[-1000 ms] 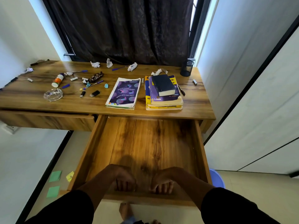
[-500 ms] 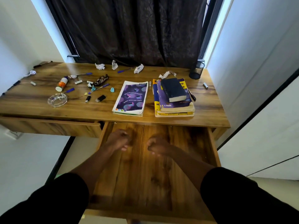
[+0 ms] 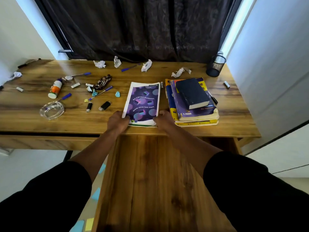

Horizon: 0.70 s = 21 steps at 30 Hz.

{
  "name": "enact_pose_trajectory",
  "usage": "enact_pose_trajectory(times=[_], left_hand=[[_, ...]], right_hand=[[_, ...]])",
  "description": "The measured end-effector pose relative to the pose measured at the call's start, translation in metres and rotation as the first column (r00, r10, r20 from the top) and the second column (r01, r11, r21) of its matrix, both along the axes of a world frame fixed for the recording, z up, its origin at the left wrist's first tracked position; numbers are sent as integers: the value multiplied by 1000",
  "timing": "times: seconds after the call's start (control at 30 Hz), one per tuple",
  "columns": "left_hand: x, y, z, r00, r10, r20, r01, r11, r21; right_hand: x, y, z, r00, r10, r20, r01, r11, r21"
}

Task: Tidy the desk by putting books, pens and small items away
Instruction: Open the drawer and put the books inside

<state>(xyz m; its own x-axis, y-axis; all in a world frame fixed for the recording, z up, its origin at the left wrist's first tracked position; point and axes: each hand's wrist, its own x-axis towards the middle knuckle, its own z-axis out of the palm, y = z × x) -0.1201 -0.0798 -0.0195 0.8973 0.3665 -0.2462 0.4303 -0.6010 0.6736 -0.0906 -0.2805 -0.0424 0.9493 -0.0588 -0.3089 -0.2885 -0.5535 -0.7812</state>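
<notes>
Head view, step in hand: I judge this as the pick-up of the first book; I have both hands at the purple notebook [image 3: 142,103], which lies flat near the front edge of the desk [image 3: 30,114], about mid-length
Left hand: my left hand [image 3: 117,122] grips the notebook's near left corner, thumb on the cover, fingers curled under its edge
Right hand: my right hand [image 3: 163,120] grips the near right corner the same way, wedged between the notebook and the book stack [image 3: 192,101] just beside it
Lift status: I cannot tell whether the notebook has left the desk yet; white pages show beneath the cover at its near edge
Next move: I judge it calls for raising the near edge, drawing the notebook toward me over the desk's front edge and lowering it flat into the open drawer [image 3: 150,181] directly below my forearms
Edges: the desk's front edge sits right under my wrists; the drawer's side walls run close along both forearms
Open room: the drawer floor shows bare wood, wide enough by my reckoning for the notebook to lie flat
Crowding: the stack on the right leaves my knuckles little room; two black USB sticks [image 3: 104,106] lie near on the left, pens and crumpled paper [image 3: 146,65] farther back
</notes>
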Motion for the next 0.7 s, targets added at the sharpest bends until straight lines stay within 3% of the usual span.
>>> enact_pose_trajectory(times=[0.1,0.17,0.37,0.43,0.57,0.7], left_hand=[[20,7,-3,991,127,-49,-132,986,-105],[32,12,-4,972,206,-111,-230,932,-280],[46,18,2,961,74,-265,-221,780,-585],[43,14,1,965,61,-253,-223,694,-684],[28,9,-2,974,147,-170,-225,610,-760],[-5,16,-7,978,187,-95,-185,552,-813]], right_hand=[[10,4,-5,996,-66,-68,71,995,70],[14,4,-7,989,-105,-105,116,988,99],[17,4,-10,985,-105,-140,120,988,100],[17,3,-10,987,-67,-147,79,994,78],[16,1,-4,983,-40,-179,62,991,118],[5,-5,8,977,-13,-214,85,940,331]])
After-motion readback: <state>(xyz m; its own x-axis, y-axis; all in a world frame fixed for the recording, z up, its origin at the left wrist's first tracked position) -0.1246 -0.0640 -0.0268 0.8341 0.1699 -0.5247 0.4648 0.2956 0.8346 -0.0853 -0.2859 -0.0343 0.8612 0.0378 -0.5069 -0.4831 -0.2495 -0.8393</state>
